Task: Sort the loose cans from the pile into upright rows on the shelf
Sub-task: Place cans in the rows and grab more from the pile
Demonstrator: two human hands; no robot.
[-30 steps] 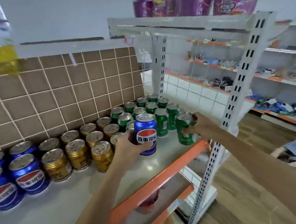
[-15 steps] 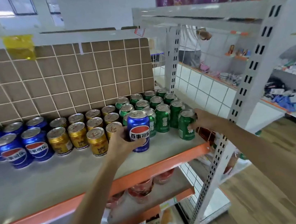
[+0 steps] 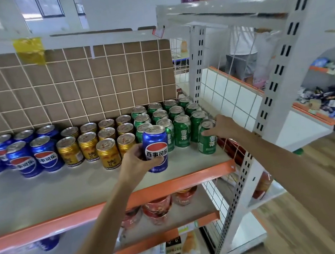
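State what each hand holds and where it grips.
Left hand grips the blue can round its lower body. Right hand touches the front green can near its top.

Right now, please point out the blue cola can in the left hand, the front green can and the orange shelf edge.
blue cola can point(image 3: 156, 147), head view, its label.
front green can point(image 3: 207, 143), head view, its side.
orange shelf edge point(image 3: 190, 180), head view, front lip.
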